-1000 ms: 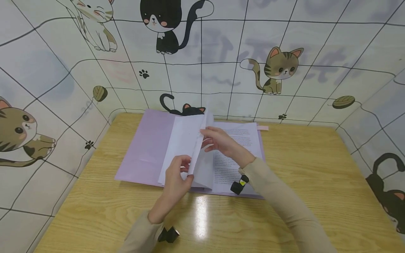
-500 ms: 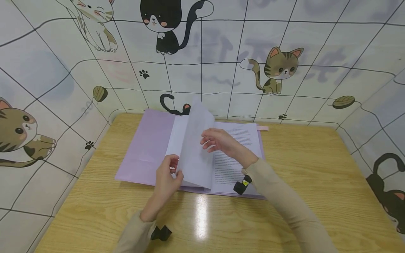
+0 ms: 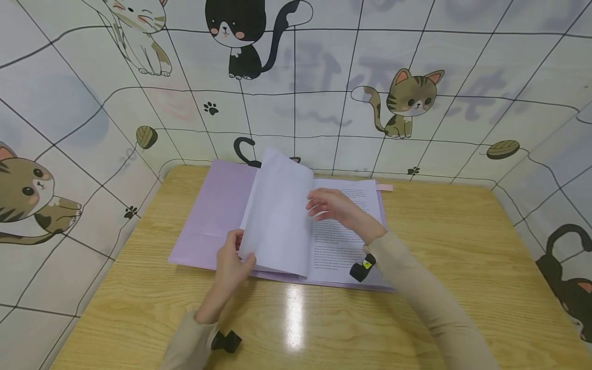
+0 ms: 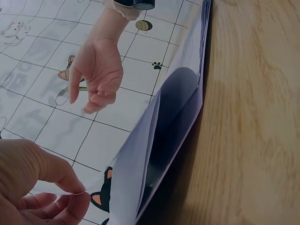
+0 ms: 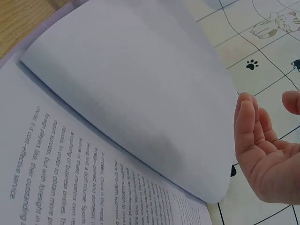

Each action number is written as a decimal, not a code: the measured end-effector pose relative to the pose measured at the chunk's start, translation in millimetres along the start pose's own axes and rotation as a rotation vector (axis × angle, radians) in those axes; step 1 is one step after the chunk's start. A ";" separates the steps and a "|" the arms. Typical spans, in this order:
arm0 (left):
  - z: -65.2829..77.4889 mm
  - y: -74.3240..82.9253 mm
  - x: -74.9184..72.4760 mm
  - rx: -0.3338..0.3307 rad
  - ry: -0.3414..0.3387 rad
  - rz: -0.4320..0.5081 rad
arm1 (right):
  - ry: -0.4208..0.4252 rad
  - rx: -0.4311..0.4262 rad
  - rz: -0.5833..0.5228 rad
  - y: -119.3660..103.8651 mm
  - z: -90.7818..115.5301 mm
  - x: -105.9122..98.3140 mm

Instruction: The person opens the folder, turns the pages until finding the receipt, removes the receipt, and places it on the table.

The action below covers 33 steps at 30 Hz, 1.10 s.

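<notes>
An open purple folder (image 3: 208,216) with printed sheets lies on the wooden table. My left hand (image 3: 233,262) pinches the lower left edge of a white sheet (image 3: 279,216) between thumb and fingers, the sheet curving up from the middle of the folder. In the left wrist view the left hand (image 4: 44,187) has thumb and fingertips meeting on the thin paper edge. My right hand (image 3: 335,208) hovers over the printed page (image 3: 337,252) on the right, fingers loosely bent and holding nothing. The right wrist view shows that hand (image 5: 267,150) beside the curved sheet (image 5: 140,79).
A pink tab (image 3: 384,187) sticks out past the folder's right edge. Behind the wooden table (image 3: 444,231) stands a white grid-patterned backdrop (image 3: 319,113) with cartoon cats. Black wrist devices (image 3: 226,341) are worn at both cuffs.
The left hand has moved left and down with the sheet's edge, turning the sheet over to the left. The right hand has come off the sheet and drawn back slightly right.
</notes>
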State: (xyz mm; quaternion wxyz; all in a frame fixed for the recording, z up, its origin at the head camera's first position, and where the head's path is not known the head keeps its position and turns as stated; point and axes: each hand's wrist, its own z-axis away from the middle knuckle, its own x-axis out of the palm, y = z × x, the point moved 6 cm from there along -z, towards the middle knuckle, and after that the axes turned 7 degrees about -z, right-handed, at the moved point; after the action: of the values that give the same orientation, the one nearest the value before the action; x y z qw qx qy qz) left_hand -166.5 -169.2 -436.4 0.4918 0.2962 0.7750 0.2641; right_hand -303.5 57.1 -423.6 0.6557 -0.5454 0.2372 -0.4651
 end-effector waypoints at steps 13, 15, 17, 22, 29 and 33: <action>0.8 -23.6 5.5 -0.121 -0.101 -0.044 | 0.049 0.019 0.032 4.2 -2.3 -29.3; 1.4 -26.1 7.0 -0.143 -0.122 -0.043 | 0.060 0.026 0.033 5.4 -2.7 -34.9; 1.8 -28.1 8.2 -0.162 -0.142 -0.045 | 0.072 0.033 0.037 6.7 -3.1 -41.0; 1.3 -31.5 9.8 -0.168 -0.164 -0.059 | 0.102 0.037 0.038 8.1 -4.1 -56.7; 0.3 -37.7 14.0 -0.210 -0.197 -0.089 | 0.143 0.048 0.020 7.7 -5.3 -73.1; -0.4 -41.1 17.0 -0.230 -0.222 -0.103 | 0.161 0.046 0.015 6.4 -5.1 -80.4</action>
State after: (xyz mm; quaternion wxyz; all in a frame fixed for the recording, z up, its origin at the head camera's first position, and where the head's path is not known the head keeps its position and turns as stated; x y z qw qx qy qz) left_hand -180.9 -185.1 -475.3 0.6180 0.2253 0.6947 0.2911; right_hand -342.1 124.3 -446.8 0.6505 -0.4893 0.2823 -0.5077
